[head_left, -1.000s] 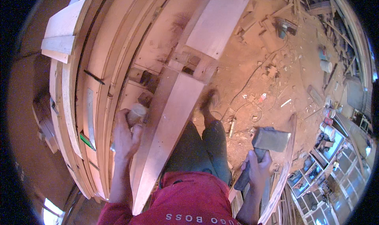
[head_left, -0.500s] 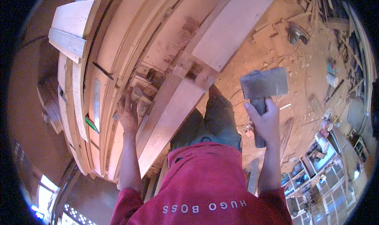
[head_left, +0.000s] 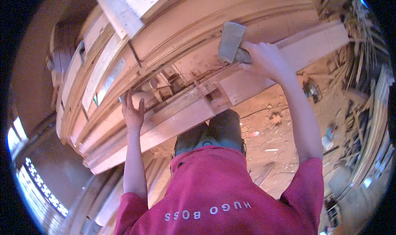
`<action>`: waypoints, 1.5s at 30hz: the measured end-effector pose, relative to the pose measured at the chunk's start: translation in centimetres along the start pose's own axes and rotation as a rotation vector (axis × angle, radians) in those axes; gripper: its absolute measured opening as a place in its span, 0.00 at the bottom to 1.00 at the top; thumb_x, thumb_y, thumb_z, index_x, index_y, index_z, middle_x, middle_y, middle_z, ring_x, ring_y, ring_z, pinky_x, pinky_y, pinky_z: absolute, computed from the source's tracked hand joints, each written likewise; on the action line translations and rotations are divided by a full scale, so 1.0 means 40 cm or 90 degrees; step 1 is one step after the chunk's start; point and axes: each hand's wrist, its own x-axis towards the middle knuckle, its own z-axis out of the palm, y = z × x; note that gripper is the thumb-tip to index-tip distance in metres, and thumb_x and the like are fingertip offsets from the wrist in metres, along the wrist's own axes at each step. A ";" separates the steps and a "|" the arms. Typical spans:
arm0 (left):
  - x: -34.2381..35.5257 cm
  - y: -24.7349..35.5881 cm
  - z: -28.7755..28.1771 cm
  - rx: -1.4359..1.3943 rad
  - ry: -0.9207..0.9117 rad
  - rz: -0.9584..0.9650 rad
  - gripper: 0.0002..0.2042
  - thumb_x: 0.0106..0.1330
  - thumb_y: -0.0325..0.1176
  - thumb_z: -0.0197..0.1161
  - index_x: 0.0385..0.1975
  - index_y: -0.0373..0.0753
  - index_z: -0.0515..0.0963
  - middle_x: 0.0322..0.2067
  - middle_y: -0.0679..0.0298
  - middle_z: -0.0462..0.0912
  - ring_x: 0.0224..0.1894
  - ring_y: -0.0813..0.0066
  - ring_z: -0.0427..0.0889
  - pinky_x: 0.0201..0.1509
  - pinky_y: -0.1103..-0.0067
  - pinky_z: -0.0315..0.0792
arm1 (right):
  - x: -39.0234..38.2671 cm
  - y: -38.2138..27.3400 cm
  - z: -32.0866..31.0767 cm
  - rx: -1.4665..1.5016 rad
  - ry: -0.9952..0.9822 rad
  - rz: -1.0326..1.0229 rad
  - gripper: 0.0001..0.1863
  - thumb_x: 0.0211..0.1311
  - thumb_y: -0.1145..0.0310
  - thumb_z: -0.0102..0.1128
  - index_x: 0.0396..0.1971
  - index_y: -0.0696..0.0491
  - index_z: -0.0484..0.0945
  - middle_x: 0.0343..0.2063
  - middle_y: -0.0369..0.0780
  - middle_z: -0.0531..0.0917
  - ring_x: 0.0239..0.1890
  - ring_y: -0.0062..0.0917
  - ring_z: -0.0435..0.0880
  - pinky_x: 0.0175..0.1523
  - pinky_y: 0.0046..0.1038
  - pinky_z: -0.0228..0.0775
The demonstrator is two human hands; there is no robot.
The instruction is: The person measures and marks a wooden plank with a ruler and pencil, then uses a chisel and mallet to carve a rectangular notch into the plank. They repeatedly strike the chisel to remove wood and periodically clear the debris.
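Note:
My right hand (head_left: pixel 264 58) grips the dark handle of a grey, block-headed mallet (head_left: pixel 232 42), raised over the long boards to the right of centre. Its head points up and away from me. On the left, my left hand (head_left: pixel 133 113) is over the boards with thumb and forefinger apart, and I see nothing held in it. Just beyond its fingertips is a round, pale wooden end piece (head_left: pixel 153 83). Beside that lie small wooden blocks (head_left: pixel 173 79). A pale plank (head_left: pixel 185 118) with a square cut-out (head_left: pixel 213 94) runs along the near side, in front of my legs.
Long curved boards are stacked to the left, with loose pale planks (head_left: pixel 119 10) on top. Wood scraps and a cable (head_left: pixel 264 110) litter the earth floor at right. A dark power tool (head_left: pixel 311 88) sits there, near piled timber (head_left: pixel 371 123).
My right hand has swung the mallet up and leftward, over the boards. My left hand has drawn slightly away from the round wooden piece. The whole view has turned.

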 end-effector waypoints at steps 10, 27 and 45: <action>-0.497 -0.142 -0.100 -0.010 0.133 -0.447 0.27 0.71 0.46 0.54 0.61 0.32 0.66 0.59 0.43 0.66 0.60 0.45 0.67 0.64 0.60 0.62 | 0.212 0.043 -0.025 -0.202 -0.104 -0.231 0.27 0.47 0.47 0.69 0.46 0.46 0.78 0.35 0.48 0.84 0.40 0.44 0.84 0.44 0.45 0.76; -0.528 -0.570 0.015 -1.083 0.256 -1.100 0.53 0.49 0.62 0.70 0.69 0.41 0.50 0.62 0.52 0.65 0.61 0.59 0.68 0.58 0.59 0.69 | -0.024 -0.036 0.107 0.031 0.512 0.222 0.29 0.55 0.58 0.69 0.52 0.60 0.74 0.52 0.52 0.76 0.55 0.45 0.74 0.61 0.41 0.65; -0.312 -0.457 0.059 -0.397 0.150 -1.279 0.63 0.47 0.58 0.71 0.72 0.39 0.30 0.67 0.38 0.50 0.68 0.45 0.57 0.72 0.58 0.52 | 0.002 0.180 0.266 0.472 0.344 0.493 0.37 0.66 0.46 0.51 0.65 0.58 0.63 0.60 0.53 0.71 0.59 0.39 0.73 0.63 0.34 0.64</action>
